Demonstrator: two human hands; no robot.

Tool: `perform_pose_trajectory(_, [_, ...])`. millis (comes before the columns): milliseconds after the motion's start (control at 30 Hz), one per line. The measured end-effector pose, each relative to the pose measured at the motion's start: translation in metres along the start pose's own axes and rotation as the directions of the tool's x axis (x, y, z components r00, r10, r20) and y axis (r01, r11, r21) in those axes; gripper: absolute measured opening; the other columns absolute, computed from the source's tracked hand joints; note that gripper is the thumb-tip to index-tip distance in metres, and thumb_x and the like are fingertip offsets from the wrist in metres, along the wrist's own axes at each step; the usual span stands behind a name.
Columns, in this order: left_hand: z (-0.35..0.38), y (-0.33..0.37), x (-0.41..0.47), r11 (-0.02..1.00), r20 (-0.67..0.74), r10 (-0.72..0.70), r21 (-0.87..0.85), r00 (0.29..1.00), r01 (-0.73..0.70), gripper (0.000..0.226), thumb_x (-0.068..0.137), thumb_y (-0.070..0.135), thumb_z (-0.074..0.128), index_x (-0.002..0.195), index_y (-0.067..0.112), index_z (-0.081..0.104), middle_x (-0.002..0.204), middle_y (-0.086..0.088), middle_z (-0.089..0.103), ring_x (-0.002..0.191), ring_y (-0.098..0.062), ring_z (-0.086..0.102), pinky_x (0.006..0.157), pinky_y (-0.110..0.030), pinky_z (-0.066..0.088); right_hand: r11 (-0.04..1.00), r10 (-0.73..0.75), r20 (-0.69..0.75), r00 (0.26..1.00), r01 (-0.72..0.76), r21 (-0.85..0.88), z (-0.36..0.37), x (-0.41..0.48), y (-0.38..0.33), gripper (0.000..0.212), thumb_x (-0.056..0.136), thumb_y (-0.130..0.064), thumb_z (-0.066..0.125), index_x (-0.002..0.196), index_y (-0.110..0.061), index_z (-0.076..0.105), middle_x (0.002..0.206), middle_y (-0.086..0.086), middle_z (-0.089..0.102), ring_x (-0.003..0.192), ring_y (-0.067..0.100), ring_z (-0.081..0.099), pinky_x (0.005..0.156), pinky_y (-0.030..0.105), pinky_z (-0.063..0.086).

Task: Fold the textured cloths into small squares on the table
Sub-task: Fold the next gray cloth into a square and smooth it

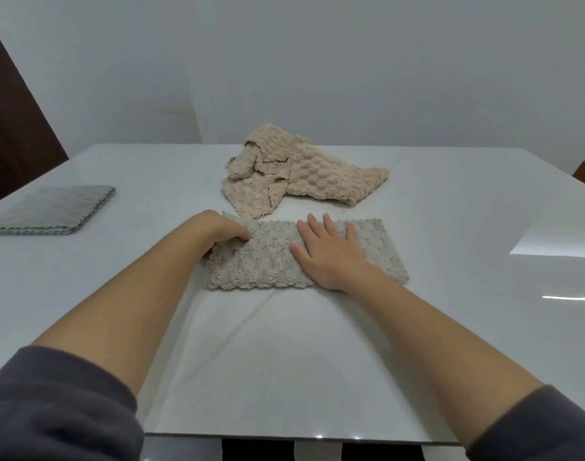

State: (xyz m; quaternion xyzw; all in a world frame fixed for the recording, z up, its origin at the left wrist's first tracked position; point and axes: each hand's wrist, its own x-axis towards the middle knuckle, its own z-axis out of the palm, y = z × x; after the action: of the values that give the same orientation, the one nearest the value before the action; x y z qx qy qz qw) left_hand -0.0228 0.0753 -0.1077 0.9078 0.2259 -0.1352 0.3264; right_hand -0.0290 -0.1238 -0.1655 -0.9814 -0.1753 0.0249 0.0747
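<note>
A pale grey-beige textured cloth (271,264), folded into a long rectangle, lies in the middle of the white table (284,361). My left hand (223,232) grips its left end, with the fingers curled into the fabric. My right hand (327,251) lies flat on the middle of the cloth, fingers straight and spread. Behind it sits a crumpled heap of beige textured cloths (297,171), unfolded. At the far left lies a stack of grey cloths (55,209) folded into a square.
The table's front edge (301,439) runs close below my forearms. A white wall (317,61) stands behind the table, and a dark brown panel (8,121) shows at the left.
</note>
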Motion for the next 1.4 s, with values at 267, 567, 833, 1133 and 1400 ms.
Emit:
perform_pose_trajectory(267, [-0.002,-0.027,0.001,0.970,0.056,0.074,-0.236,0.996,-0.059,0.038,0.084,0.032,0.071,0.107,0.004,0.057,0.105,-0.015,0.065,0.097,-0.031,0.064,0.089,-0.039,0.053,1.000,0.005,-0.002,1.000,-0.005,-0.006,0.000,-0.001,-0.002,0.064,0.100,-0.054,0.011,0.156,-0.023,0.004,0.164,0.000,-0.004,0.149,0.024,-0.010,0.117,0.059,-0.006])
perform_pose_trajectory(567, [-0.039,-0.046,-0.007,0.892,0.095,0.050,-0.451,0.994,-0.002,0.039,0.085,0.024,0.071,0.116,0.003,0.062,0.107,-0.013,0.071,0.100,-0.029,0.067,0.093,-0.042,0.052,1.000,-0.016,0.001,1.000,0.016,0.009,0.006,0.003,-0.039,0.064,0.101,-0.053,0.011,0.156,-0.020,0.005,0.163,0.004,-0.002,0.149,0.027,-0.010,0.115,0.060,-0.008])
perform_pose_trajectory(833, [-0.035,0.006,-0.046,0.752,0.280,0.239,-0.659,0.930,0.005,0.031,0.086,0.033,0.064,0.108,0.012,0.063,0.098,-0.008,0.073,0.087,-0.021,0.068,0.084,-0.036,0.053,0.629,0.028,-0.057,0.998,0.027,0.777,-0.037,-0.010,-0.034,0.053,0.104,-0.041,0.034,0.150,-0.016,0.030,0.158,0.001,0.028,0.145,0.018,0.024,0.119,0.040,0.019])
perform_pose_trajectory(1133, [0.026,0.054,-0.068,0.666,0.161,0.449,-0.716,0.879,-0.209,0.027,0.096,0.039,0.047,0.096,0.016,0.060,0.076,0.001,0.061,0.073,-0.016,0.060,0.077,-0.039,0.047,-0.227,0.003,0.356,0.934,-0.346,0.910,-0.075,-0.030,0.029,0.049,0.097,-0.047,0.046,0.119,-0.006,0.064,0.109,0.014,0.071,0.092,0.026,0.070,0.080,0.037,0.057])
perform_pose_trajectory(1400, [0.075,0.019,-0.052,0.690,-0.266,0.692,-0.029,0.671,-0.723,0.031,0.098,0.027,0.047,0.127,0.021,0.055,0.132,0.006,0.052,0.112,-0.008,0.053,0.096,-0.029,0.041,0.352,0.336,0.141,0.931,-0.263,0.898,-0.051,-0.016,0.056,0.008,0.088,-0.004,0.056,0.085,-0.005,0.063,0.073,0.013,0.056,0.060,0.021,0.050,0.048,0.026,0.038])
